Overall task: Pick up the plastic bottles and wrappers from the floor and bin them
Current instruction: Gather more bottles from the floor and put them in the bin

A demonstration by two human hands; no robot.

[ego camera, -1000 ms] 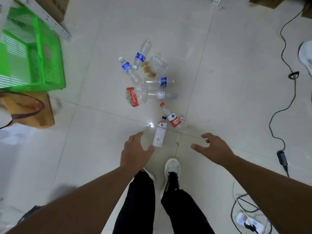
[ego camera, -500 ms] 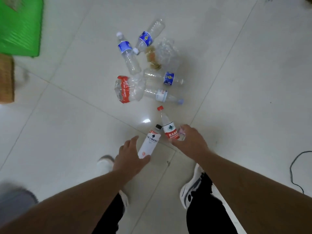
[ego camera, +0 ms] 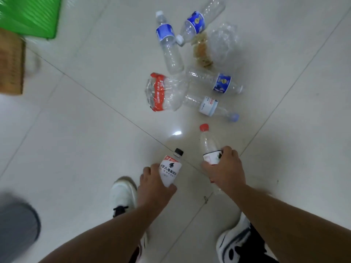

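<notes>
Floor (ego camera: 76,149), bottle-gripping hands (ego camera: 190,179).

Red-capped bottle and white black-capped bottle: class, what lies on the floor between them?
Head view: only bare tile floor with a grout line lies between the red-capped bottle and the white black-capped bottle.

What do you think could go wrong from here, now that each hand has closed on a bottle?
1. The left hand grips the white-sleeved bottle with a black cap only near its base, so it could slip when lifted.
2. With the right hand holding the clear red-capped bottle, both hands are full; grabbing more may drop one.
3. The crumpled clear wrapper with the red band rests against neighbouring bottles, so pulling it might roll them away.
</notes>
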